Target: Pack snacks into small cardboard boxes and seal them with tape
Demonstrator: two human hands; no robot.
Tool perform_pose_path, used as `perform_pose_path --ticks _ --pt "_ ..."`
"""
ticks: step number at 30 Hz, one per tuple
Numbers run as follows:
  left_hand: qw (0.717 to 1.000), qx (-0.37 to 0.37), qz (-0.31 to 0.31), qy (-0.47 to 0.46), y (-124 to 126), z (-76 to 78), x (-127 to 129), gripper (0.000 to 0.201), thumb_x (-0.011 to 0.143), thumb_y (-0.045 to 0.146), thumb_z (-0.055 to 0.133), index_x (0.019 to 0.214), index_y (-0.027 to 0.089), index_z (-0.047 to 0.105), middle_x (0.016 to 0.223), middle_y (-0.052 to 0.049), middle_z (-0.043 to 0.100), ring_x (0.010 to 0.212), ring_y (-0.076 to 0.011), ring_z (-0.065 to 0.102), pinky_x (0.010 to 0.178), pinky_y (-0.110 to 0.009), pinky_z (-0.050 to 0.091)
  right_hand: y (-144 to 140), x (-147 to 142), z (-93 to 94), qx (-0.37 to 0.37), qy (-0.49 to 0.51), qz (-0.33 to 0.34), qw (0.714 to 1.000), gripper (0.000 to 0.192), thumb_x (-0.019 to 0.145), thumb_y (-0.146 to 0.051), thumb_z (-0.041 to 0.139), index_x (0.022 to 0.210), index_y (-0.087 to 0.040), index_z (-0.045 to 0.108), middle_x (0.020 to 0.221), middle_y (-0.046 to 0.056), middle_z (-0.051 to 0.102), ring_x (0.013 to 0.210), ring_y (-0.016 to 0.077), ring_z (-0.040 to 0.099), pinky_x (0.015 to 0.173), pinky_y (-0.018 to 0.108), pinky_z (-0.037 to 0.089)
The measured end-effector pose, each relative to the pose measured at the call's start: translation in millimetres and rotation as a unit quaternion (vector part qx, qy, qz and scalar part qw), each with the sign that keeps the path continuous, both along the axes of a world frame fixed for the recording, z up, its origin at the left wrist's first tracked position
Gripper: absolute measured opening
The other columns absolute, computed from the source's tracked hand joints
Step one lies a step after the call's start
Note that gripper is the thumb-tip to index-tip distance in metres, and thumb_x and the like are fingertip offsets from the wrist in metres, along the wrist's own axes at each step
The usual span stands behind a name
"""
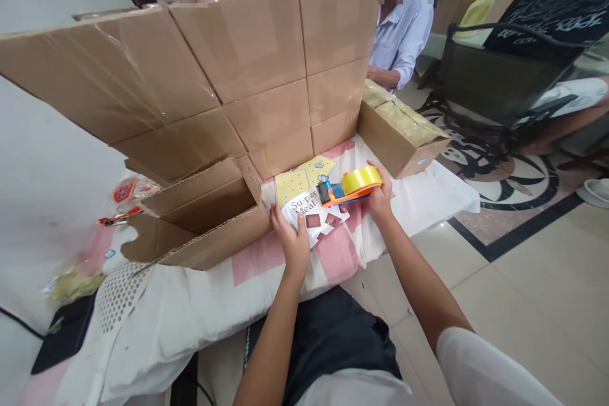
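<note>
My left hand is closed on the left edge of a white printed food packet marked "Su-per Meal". In my right hand is an orange and blue tape dispenser loaded with a wide yellow roll of tape. The dispenser's dark front end lies over the packet's upper right part, and I cannot tell whether the two touch. Just left of my left hand stands an open cardboard box. Its visible inside shows bare cardboard.
Stacked cardboard boxes form a wall behind the cloth-covered table. A taped carton stands at the right. Red packets lie at the left. Across the table is a person in a light shirt; another occupies a chair.
</note>
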State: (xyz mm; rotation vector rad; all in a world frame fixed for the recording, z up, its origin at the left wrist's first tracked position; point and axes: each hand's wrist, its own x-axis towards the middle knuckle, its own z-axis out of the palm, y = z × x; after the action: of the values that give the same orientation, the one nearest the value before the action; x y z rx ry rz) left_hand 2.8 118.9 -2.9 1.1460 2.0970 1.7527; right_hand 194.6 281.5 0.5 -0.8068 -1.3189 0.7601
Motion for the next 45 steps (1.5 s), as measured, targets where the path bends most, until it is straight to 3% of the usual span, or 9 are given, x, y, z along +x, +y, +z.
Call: perform_pose_path --ticks 3,6,9,12,18,23,33,39,45 --pt "0.990 0.024 -0.068 0.123 0.3 24.3 7.9 0.059 0.099 0.037 0.052 0.154 0.022 0.036 0.163 -0.016 0.032 0.154 -0.0274 0.026 0.125 -0.047 0.023 -9.9 -7.5 3.3 0.017 0.032 0.102 0.994 0.041 0.084 -0.035 0.056 0.125 -0.030 0.059 0.105 0.004 0.067 0.096 0.0259 0.067 0.088 0.045 0.054" --pt "0.971 -0.014 -0.155 0.183 12.4 44.1 6.9 0.036 0.096 0.036 0.058 0.129 0.024 0.064 0.150 -0.013 0.052 0.145 -0.0298 0.041 0.120 -0.050 0.031 -19.2 -17.9 7.4 0.035 0.065 0.140 0.987 0.040 0.084 -0.034 0.060 0.124 -0.032 0.055 0.103 0.003 0.065 0.093 0.0250 0.068 0.087 0.045 0.054" --pt "0.957 -0.060 -0.240 0.152 24.3 52.6 3.6 0.012 0.090 0.030 0.064 0.088 0.023 0.073 0.126 -0.009 0.068 0.126 -0.0293 0.058 0.110 -0.047 0.042 -24.0 -26.1 12.4 0.049 0.071 0.118 0.989 0.033 0.083 -0.033 0.062 0.114 -0.031 0.052 0.105 0.003 0.063 0.095 0.0243 0.068 0.092 0.047 0.053" --pt "0.945 -0.065 -0.319 0.042 27.0 52.5 4.8 0.013 0.090 0.027 0.062 0.080 0.022 0.070 0.101 -0.005 0.074 0.100 -0.0226 0.069 0.090 -0.035 0.052 -26.5 -29.5 18.1 0.043 0.043 0.076 0.995 0.037 0.078 -0.032 0.065 0.110 -0.029 0.048 0.110 0.004 0.060 0.103 0.0250 0.065 0.100 0.049 0.049" --pt "0.964 -0.029 -0.261 0.042 13.1 54.3 17.6 0.019 0.095 0.033 0.058 0.085 0.022 0.070 0.083 -0.003 0.072 0.083 -0.0200 0.067 0.080 -0.032 0.049 -65.1 -33.5 21.8 -0.107 0.045 -0.084 0.990 0.040 0.073 -0.028 0.071 0.105 -0.026 0.046 0.109 0.003 0.055 0.095 0.0191 0.059 0.086 0.037 0.052" --pt "0.963 0.001 -0.228 0.144 -1.8 61.6 23.3 0.019 0.096 0.028 0.055 0.084 0.024 0.068 0.087 -0.003 0.072 0.090 -0.0214 0.065 0.100 -0.039 0.043 -108.3 -43.9 19.4 -0.212 0.195 0.104 0.952 0.024 0.088 -0.047 0.061 0.091 -0.023 0.058 0.092 0.003 0.065 0.084 0.0204 0.064 0.077 0.036 0.056" --pt "0.967 0.007 -0.238 0.096 -24.5 54.6 44.4 0.015 0.094 0.023 0.058 0.082 0.024 0.068 0.090 -0.003 0.075 0.095 -0.0210 0.067 0.106 -0.042 0.041 -116.4 -60.9 34.8 -0.142 0.161 0.067 0.974 0.037 0.097 -0.060 0.046 0.094 -0.026 0.062 0.079 0.002 0.068 0.075 0.0224 0.069 0.069 0.038 0.059" --pt "0.976 0.027 -0.215 0.029 -32.9 75.4 47.1 0.018 0.093 0.027 0.061 0.078 0.022 0.071 0.096 -0.006 0.076 0.104 -0.0244 0.068 0.102 -0.042 0.047 -111.5 -53.2 28.0 -0.073 0.066 0.036 0.995 0.031 0.094 -0.057 0.056 0.095 -0.026 0.058 0.083 0.002 0.068 0.073 0.0205 0.066 0.070 0.035 0.055" --pt "0.942 -0.065 -0.295 -0.145 -42.1 77.9 45.5 0.014 0.091 0.029 0.060 0.091 0.021 0.072 0.087 -0.006 0.077 0.082 -0.0212 0.073 0.074 -0.030 0.057 -103.4 -47.2 31.9 -0.119 0.117 0.062 0.984 0.034 0.093 -0.057 0.056 0.107 -0.027 0.055 0.085 0.001 0.066 0.072 0.0210 0.066 0.068 0.037 0.056"
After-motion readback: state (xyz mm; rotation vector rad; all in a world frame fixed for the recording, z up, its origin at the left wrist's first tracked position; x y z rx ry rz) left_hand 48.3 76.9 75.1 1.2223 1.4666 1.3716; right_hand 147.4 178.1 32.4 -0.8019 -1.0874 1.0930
